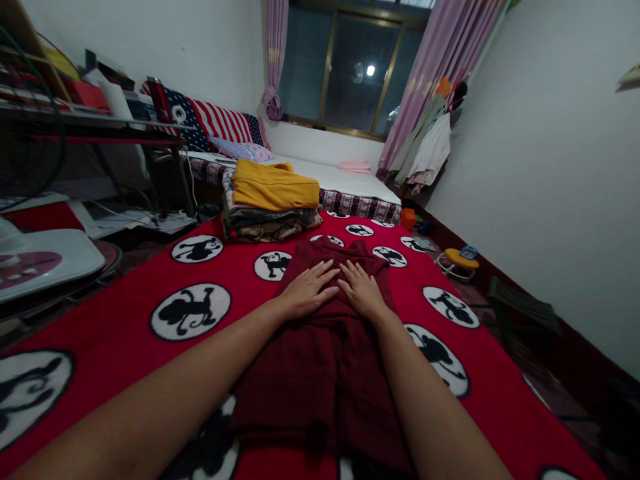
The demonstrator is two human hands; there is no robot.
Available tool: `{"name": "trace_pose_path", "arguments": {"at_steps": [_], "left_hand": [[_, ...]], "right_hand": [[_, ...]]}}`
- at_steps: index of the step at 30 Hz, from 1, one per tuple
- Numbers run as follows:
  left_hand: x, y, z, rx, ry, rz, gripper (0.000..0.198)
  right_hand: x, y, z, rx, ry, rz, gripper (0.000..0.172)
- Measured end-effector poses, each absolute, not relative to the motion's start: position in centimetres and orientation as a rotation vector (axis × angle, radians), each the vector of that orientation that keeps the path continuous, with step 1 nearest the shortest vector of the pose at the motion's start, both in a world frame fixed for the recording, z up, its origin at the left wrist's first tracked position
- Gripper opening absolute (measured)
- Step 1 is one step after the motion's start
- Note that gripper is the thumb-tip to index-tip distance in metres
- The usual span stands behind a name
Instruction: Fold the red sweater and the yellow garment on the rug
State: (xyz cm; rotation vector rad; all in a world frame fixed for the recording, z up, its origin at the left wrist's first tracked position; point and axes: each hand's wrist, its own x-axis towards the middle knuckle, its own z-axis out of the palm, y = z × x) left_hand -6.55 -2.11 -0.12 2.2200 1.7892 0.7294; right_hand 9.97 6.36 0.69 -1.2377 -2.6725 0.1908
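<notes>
A dark maroon garment [320, 360] lies spread lengthwise on a red blanket [125, 313] printed with black-and-white circles. My left hand [307, 290] rests flat on the garment's far part, fingers stretched out. My right hand [363, 290] lies flat beside it, fingertips almost touching the left hand's. Neither hand holds anything. Both forearms stretch over the garment from the near edge.
A stack of folded clothes [273, 207], topped by a yellow piece, sits beyond the garment. Behind it a bed [350, 180] runs under the window. A desk with shelves [100, 127] stands at left. Clothes hang at the right wall; small toys [457, 260] lie on the floor.
</notes>
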Motion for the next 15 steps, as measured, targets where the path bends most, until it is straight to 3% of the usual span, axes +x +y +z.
{"name": "trace_pose_path", "arguments": {"at_steps": [8, 15], "left_hand": [[-12.2, 1.7, 0.3, 1.755, 2.415, 1.154, 0.048], [-15.3, 5.2, 1.6, 1.406, 2.592, 1.129, 0.05]], "right_hand": [[9.9, 6.3, 0.8, -1.273, -2.645, 0.189, 0.053], [10.0, 6.3, 0.6, -1.268, -2.615, 0.223, 0.053]]}}
